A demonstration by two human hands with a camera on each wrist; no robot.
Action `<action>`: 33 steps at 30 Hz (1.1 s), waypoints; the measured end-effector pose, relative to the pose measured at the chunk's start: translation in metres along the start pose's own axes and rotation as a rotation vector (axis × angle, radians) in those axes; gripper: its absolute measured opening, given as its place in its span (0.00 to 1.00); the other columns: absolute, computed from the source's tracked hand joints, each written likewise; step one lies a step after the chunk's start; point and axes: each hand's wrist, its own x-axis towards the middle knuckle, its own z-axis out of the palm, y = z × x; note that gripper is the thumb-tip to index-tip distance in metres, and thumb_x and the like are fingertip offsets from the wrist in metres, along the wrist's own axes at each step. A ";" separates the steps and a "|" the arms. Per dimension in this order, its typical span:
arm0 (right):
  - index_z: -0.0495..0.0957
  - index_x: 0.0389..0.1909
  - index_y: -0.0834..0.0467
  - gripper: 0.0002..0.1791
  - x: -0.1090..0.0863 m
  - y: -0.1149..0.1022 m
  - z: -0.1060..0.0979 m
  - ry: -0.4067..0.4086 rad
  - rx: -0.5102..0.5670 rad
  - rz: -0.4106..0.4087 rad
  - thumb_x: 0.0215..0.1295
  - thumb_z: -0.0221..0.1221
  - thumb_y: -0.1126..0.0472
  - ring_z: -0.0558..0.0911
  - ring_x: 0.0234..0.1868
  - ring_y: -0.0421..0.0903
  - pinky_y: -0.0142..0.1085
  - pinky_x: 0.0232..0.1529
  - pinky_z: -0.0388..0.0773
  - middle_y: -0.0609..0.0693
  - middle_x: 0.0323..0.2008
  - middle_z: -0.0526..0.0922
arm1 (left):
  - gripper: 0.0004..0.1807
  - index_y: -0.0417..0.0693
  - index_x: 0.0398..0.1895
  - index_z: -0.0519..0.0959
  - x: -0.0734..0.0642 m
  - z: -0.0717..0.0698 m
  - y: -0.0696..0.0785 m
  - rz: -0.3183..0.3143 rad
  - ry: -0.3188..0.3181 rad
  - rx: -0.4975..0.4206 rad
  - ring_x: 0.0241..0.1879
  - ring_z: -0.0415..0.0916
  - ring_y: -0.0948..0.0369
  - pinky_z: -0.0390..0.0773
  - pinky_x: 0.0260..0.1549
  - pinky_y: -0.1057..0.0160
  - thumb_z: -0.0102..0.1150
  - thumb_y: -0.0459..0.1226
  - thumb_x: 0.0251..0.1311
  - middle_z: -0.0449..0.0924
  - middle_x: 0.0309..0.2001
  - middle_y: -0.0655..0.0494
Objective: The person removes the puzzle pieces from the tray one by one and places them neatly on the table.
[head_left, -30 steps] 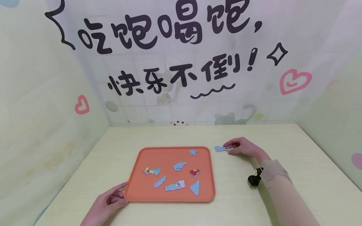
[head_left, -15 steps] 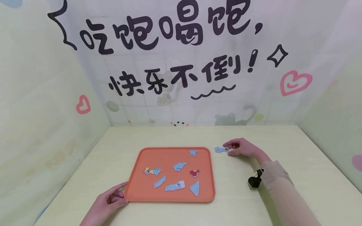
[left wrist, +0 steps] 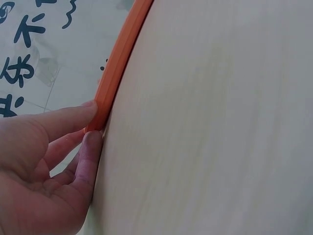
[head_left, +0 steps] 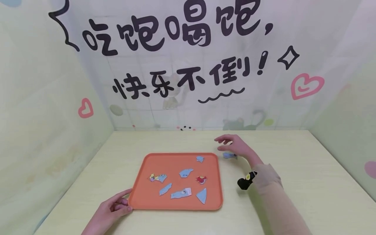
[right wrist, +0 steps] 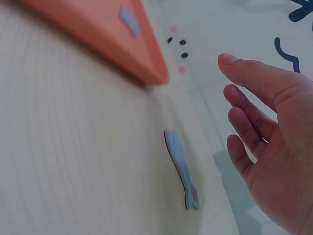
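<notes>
In the head view my left hand [head_left: 110, 210] holds the near left corner of an orange tray [head_left: 176, 207], index finger on the left side and thumb at the front. The left wrist view shows this left hand [left wrist: 49, 166] with its fingertips on the tray's rim [left wrist: 117, 63]. My right hand [head_left: 235, 145] hovers over the table beyond the tray's far right corner, fingers apart and holding nothing. Below it a light blue puzzle piece [head_left: 229, 156] lies on the table, also seen whole as a narrow puzzle piece [right wrist: 180, 166] in the right wrist view.
On the tray lie several irregular pieces, among them a red fish-like piece [head_left: 201, 180], a blue triangular piece [head_left: 202, 196], a yellow-and-blue piece [head_left: 158, 178] and a small blue piece [head_left: 200, 159]. A printed curtain [head_left: 188, 111] hangs behind the table.
My right hand has let go of the blue puzzle piece beside the tray, then lifted and moved left and away from it. The left hand and tray have stayed in place.
</notes>
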 end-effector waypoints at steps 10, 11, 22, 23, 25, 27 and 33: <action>0.82 0.56 0.50 0.18 0.012 -0.023 0.041 0.080 0.152 0.017 0.64 0.66 0.58 0.74 0.50 0.53 0.39 0.47 0.73 0.59 0.56 0.79 | 0.35 0.41 0.70 0.69 -0.001 0.000 0.001 0.019 -0.006 -0.014 0.35 0.76 0.71 0.78 0.37 0.73 0.67 0.32 0.58 0.79 0.43 0.50; 0.82 0.55 0.50 0.18 0.012 -0.023 0.044 0.085 0.158 0.018 0.64 0.66 0.58 0.74 0.48 0.52 0.38 0.44 0.72 0.59 0.55 0.79 | 0.35 0.41 0.70 0.69 0.000 0.000 0.001 0.020 -0.007 -0.016 0.35 0.76 0.71 0.78 0.38 0.73 0.67 0.32 0.58 0.79 0.44 0.50; 0.84 0.52 0.55 0.17 0.013 -0.033 0.066 -0.013 0.071 0.029 0.62 0.67 0.61 0.75 0.42 0.48 0.35 0.41 0.73 0.55 0.46 0.82 | 0.34 0.42 0.70 0.68 0.000 0.002 0.002 0.002 -0.002 -0.014 0.35 0.77 0.70 0.78 0.38 0.73 0.67 0.33 0.59 0.78 0.44 0.50; 0.85 0.51 0.53 0.16 0.014 -0.030 0.068 -0.024 0.049 0.038 0.61 0.68 0.60 0.76 0.42 0.46 0.34 0.42 0.74 0.53 0.45 0.83 | 0.34 0.42 0.70 0.68 0.000 0.002 0.003 0.001 -0.002 -0.016 0.35 0.77 0.70 0.78 0.38 0.73 0.67 0.33 0.59 0.78 0.44 0.50; 0.86 0.48 0.52 0.14 0.013 -0.030 0.069 -0.046 0.023 0.059 0.61 0.68 0.61 0.78 0.42 0.45 0.34 0.44 0.77 0.50 0.43 0.85 | 0.34 0.42 0.70 0.68 0.000 0.003 0.002 0.003 -0.002 -0.018 0.36 0.77 0.70 0.78 0.38 0.73 0.67 0.33 0.59 0.78 0.44 0.50; 0.86 0.46 0.53 0.13 0.013 -0.030 0.071 -0.058 -0.001 0.080 0.60 0.68 0.62 0.80 0.42 0.44 0.35 0.46 0.79 0.49 0.42 0.86 | 0.34 0.42 0.70 0.68 0.000 0.003 0.002 0.003 0.001 -0.019 0.36 0.77 0.71 0.78 0.38 0.73 0.67 0.33 0.59 0.79 0.44 0.50; 0.86 0.46 0.53 0.14 0.013 -0.036 0.077 -0.083 -0.052 0.089 0.59 0.68 0.66 0.79 0.42 0.44 0.37 0.49 0.81 0.49 0.43 0.85 | 0.34 0.43 0.71 0.68 0.002 0.003 -0.001 -0.005 0.016 0.007 0.36 0.77 0.71 0.78 0.38 0.73 0.67 0.35 0.60 0.79 0.45 0.52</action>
